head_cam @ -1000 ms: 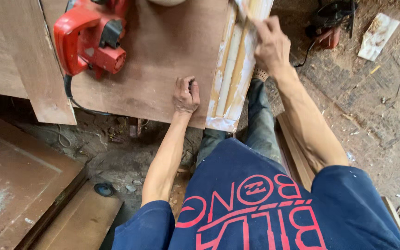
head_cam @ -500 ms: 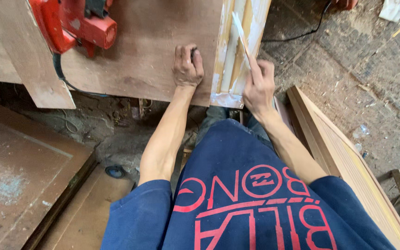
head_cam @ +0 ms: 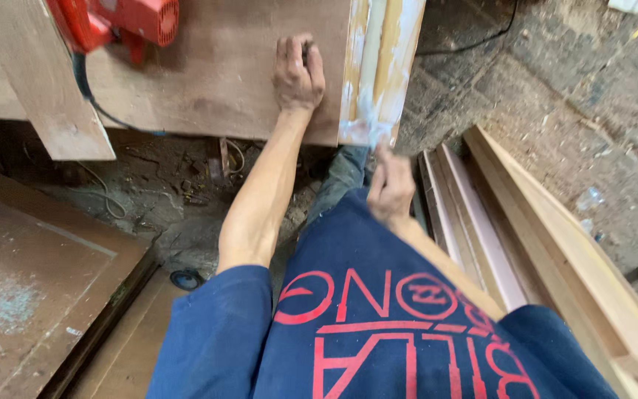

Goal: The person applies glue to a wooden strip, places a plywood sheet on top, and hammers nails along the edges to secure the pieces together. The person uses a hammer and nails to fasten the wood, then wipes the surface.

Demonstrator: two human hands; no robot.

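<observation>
My left hand [head_cam: 298,70] rests knuckles-up on a brown plywood board [head_cam: 215,81], fingers curled in, right beside a long wooden moulding strip [head_cam: 379,66] smeared with whitish filler. My right hand [head_cam: 391,185] is just below the strip's near end, above my lap. Its fingers are closed around a thin scraper blade whose tip [head_cam: 382,145] points up at the end of the strip. The hand is blurred, so the blade is hard to make out.
A red power tool [head_cam: 116,21] with a black cord [head_cam: 86,89] lies at the board's far left, next to a leaning plank [head_cam: 46,96]. Long wooden frame pieces [head_cam: 555,244] are stacked at my right. A rusty flat panel [head_cam: 31,273] lies lower left. Sawdust covers the dirt floor.
My right hand has drawn the scraper down the moulding strip from its far part to its near end. My left hand stayed on the board.
</observation>
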